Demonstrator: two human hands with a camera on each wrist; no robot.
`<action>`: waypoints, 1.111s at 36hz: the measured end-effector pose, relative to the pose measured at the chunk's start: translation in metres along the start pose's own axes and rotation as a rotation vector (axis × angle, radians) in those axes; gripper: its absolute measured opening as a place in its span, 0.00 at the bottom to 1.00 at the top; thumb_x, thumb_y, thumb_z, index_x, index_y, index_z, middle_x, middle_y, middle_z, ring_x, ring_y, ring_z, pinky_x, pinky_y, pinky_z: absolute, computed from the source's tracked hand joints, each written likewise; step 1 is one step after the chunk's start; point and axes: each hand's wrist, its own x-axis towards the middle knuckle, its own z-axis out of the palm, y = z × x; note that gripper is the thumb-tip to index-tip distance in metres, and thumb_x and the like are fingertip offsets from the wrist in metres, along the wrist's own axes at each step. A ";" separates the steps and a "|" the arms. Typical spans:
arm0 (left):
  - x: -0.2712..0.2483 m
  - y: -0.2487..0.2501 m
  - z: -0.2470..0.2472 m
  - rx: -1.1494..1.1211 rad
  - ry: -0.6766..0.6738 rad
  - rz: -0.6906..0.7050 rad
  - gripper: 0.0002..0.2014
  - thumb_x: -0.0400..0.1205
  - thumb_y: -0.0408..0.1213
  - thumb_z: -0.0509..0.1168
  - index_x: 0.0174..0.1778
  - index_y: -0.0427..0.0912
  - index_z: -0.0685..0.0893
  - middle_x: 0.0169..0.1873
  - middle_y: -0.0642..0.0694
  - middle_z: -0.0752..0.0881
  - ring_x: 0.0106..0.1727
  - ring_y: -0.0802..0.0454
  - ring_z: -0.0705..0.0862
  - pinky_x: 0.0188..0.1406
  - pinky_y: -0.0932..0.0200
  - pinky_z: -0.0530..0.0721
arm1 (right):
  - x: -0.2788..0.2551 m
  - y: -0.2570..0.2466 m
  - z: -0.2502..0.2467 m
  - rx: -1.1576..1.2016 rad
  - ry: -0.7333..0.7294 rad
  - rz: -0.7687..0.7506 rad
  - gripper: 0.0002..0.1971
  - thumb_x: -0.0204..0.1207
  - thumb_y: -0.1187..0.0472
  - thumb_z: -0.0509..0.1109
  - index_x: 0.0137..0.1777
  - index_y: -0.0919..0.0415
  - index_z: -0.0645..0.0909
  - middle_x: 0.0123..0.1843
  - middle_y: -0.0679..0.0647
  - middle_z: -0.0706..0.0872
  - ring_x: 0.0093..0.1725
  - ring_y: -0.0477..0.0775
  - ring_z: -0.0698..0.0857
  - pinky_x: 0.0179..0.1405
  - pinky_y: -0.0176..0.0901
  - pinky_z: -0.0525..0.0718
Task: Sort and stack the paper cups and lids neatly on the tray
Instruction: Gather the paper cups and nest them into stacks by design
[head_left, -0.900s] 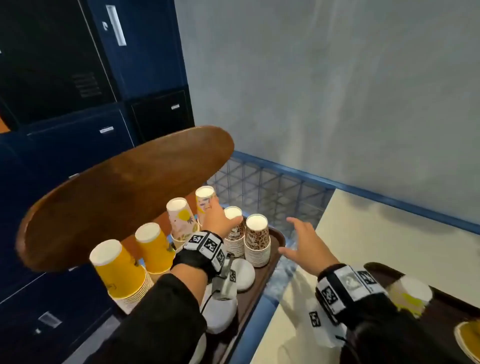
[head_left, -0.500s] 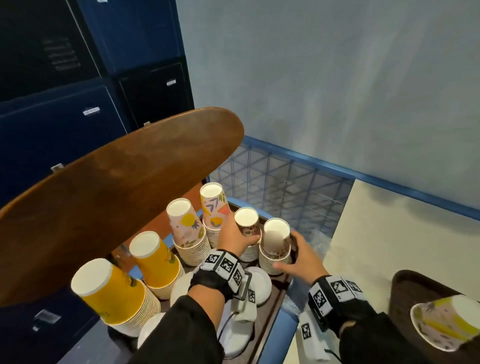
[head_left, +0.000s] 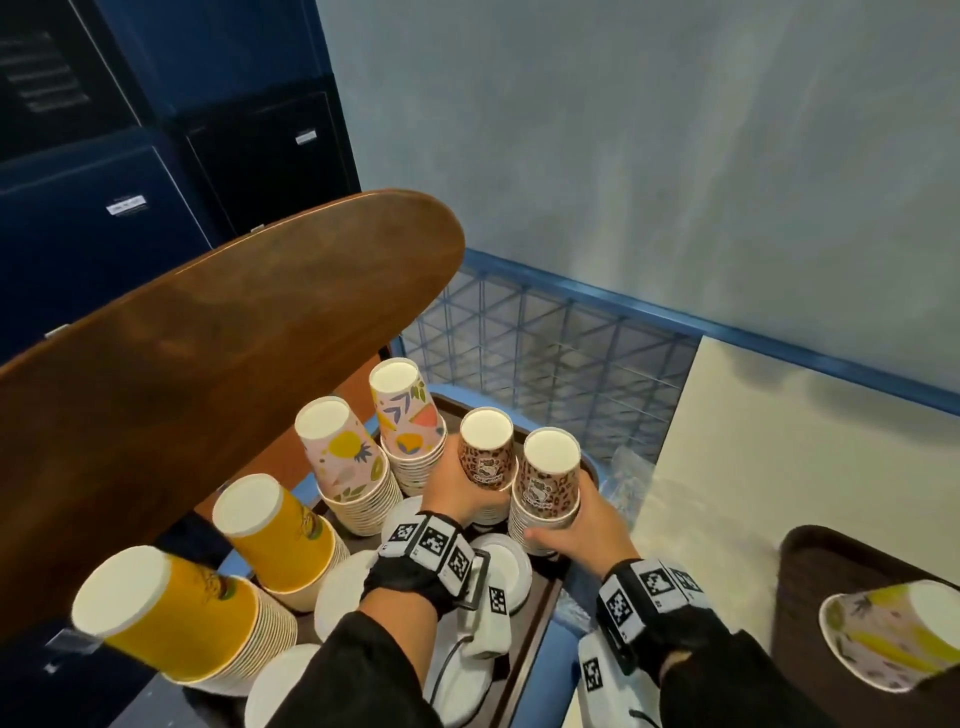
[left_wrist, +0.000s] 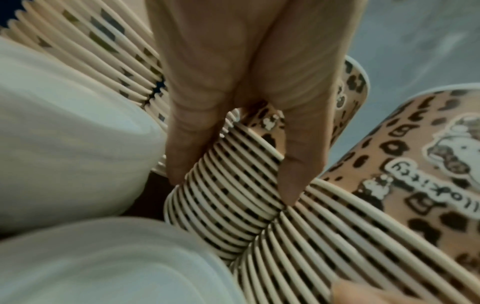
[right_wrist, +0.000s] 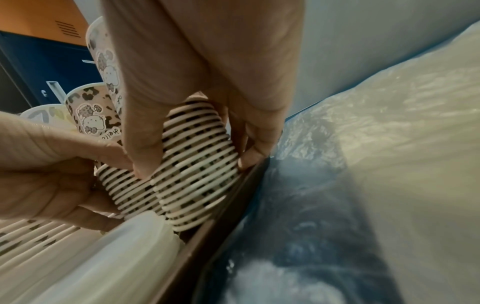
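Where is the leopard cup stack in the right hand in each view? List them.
Head: leopard stack, centre, gripped by the right hand.
Left wrist: leopard stack fills the right side.
Right wrist: centre, rims striped.
Shared landmark: the neighbouring leopard stack, beside it in all three.

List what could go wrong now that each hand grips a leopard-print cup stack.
1. The right stack stands at the tray's rim; a nudge from the right hand might tip it off.
2. The left hand is squeezed between its leopard stack and the floral stack, which it could knock over.
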 end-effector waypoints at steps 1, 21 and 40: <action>0.000 0.000 0.000 0.001 -0.003 -0.004 0.49 0.43 0.51 0.78 0.61 0.41 0.73 0.59 0.41 0.85 0.63 0.46 0.83 0.66 0.41 0.80 | -0.002 0.000 -0.001 0.021 0.003 -0.002 0.42 0.55 0.58 0.84 0.69 0.52 0.67 0.61 0.48 0.83 0.64 0.53 0.81 0.61 0.43 0.77; -0.082 0.119 0.036 -0.053 -0.144 0.362 0.39 0.47 0.51 0.79 0.55 0.61 0.74 0.62 0.41 0.82 0.65 0.49 0.81 0.67 0.49 0.80 | -0.126 -0.032 -0.117 0.438 0.247 -0.171 0.33 0.58 0.68 0.83 0.54 0.40 0.70 0.50 0.30 0.80 0.47 0.26 0.80 0.40 0.22 0.78; -0.239 0.224 0.270 -0.187 -0.503 0.510 0.40 0.52 0.43 0.81 0.62 0.52 0.77 0.55 0.53 0.86 0.58 0.62 0.85 0.56 0.60 0.84 | -0.349 0.115 -0.319 0.467 0.774 -0.083 0.41 0.57 0.71 0.82 0.71 0.52 0.71 0.65 0.49 0.83 0.64 0.47 0.82 0.63 0.43 0.80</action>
